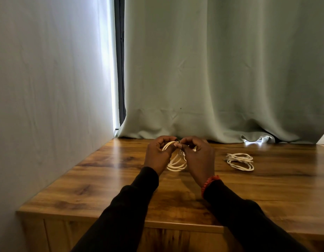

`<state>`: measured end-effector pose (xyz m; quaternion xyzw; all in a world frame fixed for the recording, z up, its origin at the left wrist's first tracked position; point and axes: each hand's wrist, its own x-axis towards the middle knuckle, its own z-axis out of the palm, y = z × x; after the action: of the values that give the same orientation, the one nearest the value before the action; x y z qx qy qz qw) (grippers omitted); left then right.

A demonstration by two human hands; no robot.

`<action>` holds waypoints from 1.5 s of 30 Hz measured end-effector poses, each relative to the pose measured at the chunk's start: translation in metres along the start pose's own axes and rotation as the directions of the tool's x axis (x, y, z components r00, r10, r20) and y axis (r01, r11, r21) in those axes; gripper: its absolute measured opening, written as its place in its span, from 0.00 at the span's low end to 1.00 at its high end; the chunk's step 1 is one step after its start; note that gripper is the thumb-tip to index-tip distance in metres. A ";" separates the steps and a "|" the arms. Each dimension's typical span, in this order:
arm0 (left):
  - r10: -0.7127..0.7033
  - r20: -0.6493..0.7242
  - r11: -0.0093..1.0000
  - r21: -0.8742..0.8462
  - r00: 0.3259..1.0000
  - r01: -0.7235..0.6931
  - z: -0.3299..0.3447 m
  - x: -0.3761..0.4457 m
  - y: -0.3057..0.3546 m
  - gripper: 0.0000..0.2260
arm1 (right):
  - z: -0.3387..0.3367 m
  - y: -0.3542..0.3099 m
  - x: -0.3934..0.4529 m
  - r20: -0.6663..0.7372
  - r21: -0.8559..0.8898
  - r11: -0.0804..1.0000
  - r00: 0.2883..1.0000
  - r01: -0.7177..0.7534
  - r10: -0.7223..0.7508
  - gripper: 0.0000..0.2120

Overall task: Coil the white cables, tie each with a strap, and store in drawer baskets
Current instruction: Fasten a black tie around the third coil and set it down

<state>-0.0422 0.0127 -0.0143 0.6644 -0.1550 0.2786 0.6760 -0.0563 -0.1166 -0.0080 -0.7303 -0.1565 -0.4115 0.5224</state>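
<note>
two coils of white cable on a glossy wooden surface point(106, 180), pale green curtain point(221, 70) behind, white wall point(48, 88) at left. left hand point(158, 155) and right hand point(197, 157) close together, fingers curled, pinching the held coil point(176, 165) at its top. second coil point(240, 161) lying well apart at right.

Bare wood of the surface point(103, 188) runs along the lower left of the frame, open for a pass up to the wall point(48, 106) that shuts in the left edge. At frame centre the left hand point(158, 154) and right hand point(198, 157) hold a coiled cable point(176, 165), blocking the middle. To the right lies a second coil point(240, 161), with bare wood between it and the hands. The curtain point(221, 79) drapes onto the far edge, closing the back
</note>
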 end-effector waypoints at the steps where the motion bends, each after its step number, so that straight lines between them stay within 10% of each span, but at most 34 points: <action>1: 0.000 -0.001 1.000 -0.005 1.000 0.000 0.001 0.000 0.000 0.08 | 0.000 0.000 -0.001 0.004 -0.009 1.000 1.000 -0.011 0.011 0.03; 14: -0.033 -0.039 0.998 0.049 0.999 0.035 0.002 0.000 -0.004 0.06 | 0.004 -0.012 -0.011 0.068 -0.021 1.000 0.998 0.001 0.000 0.21; 18: -0.018 -0.045 0.998 0.055 0.999 0.020 0.003 0.000 -0.004 0.06 | 0.001 -0.011 -0.005 0.033 0.181 0.981 0.997 -0.071 0.066 0.13; 45: 0.261 -0.019 0.906 0.350 0.965 -0.238 0.008 -0.005 -0.004 0.07 | 0.004 -0.003 -0.004 -0.052 -0.218 0.975 0.997 0.036 -0.049 0.06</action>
<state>-0.0430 0.0038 -0.0200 0.7377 -0.1655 0.4071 0.5126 -0.0590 -0.1110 -0.0092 -0.7673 -0.1114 -0.4577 0.4351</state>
